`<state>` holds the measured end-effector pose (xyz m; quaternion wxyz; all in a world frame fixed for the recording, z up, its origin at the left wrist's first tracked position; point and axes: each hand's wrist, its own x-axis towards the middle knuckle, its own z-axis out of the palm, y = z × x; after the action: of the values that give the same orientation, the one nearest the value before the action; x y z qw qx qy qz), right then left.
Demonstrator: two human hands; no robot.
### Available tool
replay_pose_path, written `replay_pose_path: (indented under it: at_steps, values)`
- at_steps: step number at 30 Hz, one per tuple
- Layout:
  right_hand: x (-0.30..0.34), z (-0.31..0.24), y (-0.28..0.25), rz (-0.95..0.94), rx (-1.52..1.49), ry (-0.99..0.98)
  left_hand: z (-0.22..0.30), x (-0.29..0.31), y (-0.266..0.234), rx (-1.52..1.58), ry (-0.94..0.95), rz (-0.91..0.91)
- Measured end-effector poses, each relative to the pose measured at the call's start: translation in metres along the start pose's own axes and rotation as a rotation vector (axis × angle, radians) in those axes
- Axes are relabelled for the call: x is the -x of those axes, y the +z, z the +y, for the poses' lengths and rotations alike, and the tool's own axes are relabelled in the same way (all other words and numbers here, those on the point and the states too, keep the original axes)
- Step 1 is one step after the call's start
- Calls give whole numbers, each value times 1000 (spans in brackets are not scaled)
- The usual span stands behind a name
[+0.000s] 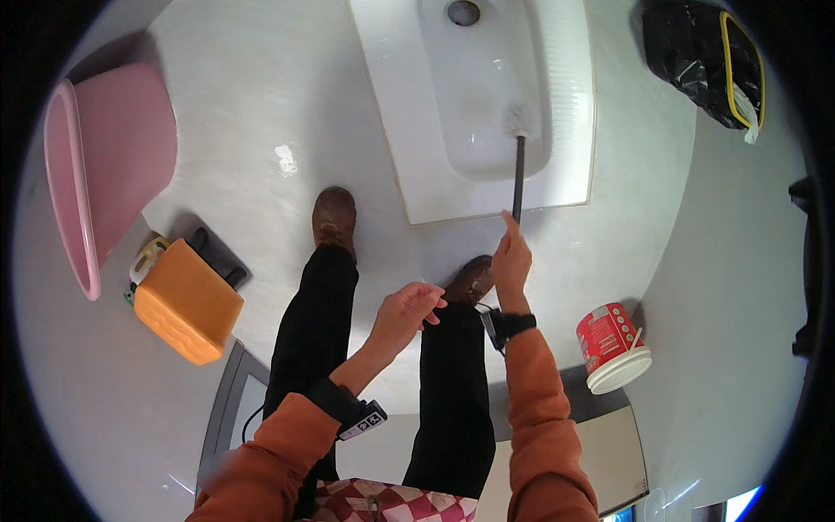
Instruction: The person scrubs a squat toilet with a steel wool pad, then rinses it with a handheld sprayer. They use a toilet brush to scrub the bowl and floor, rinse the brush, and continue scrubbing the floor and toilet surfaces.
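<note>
My right hand (512,261) is closed around the dark handle of a toilet brush (519,178), with a finger stretched along it. The brush's white bristle head rests in the basin of a white squat toilet (396,143), near its closer end on the right side. My left hand (409,311) hovers in front of my left thigh, apart from the toilet and brush. Its fingers are loosely bent with gaps between them, and no object shows in them. Black bands with small devices sit on both wrists.
At the left stand a large pink tub (130,148) and an orange plastic container (190,300). A bin with a black bag and yellow rim (731,70) is at the far right. Nearer on the right stands a red and white bucket (609,335). My brown shoes flank the toilet's near edge.
</note>
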<state>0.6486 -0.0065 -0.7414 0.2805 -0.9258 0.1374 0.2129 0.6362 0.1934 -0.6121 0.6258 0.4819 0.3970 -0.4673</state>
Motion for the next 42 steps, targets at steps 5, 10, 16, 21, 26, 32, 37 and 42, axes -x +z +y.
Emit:
replay_pose_path:
  at_steps: [5,10,16,21,26,32,37,42]
  values:
    - [93,12,-12,-506,313,-158,-8,-2,5,-35,-12,0]
    - [96,36,-18,-605,409,-104,-13,-3,6,-39,-9,6]
    - [99,55,-39,-314,325,-87,-11,-1,10,-48,-42,13]
    - [83,39,-30,-615,577,-239,-10,0,7,-6,-12,-8]
    - [26,37,-21,-183,385,-73,-8,3,5,13,-5,-4]
    - [53,31,-30,-544,520,-249,1,5,2,38,3,-7]
    - [54,50,-63,-112,432,33,14,9,-6,94,21,-19]
    - [81,55,-65,-412,560,17,32,12,-15,157,31,-28]
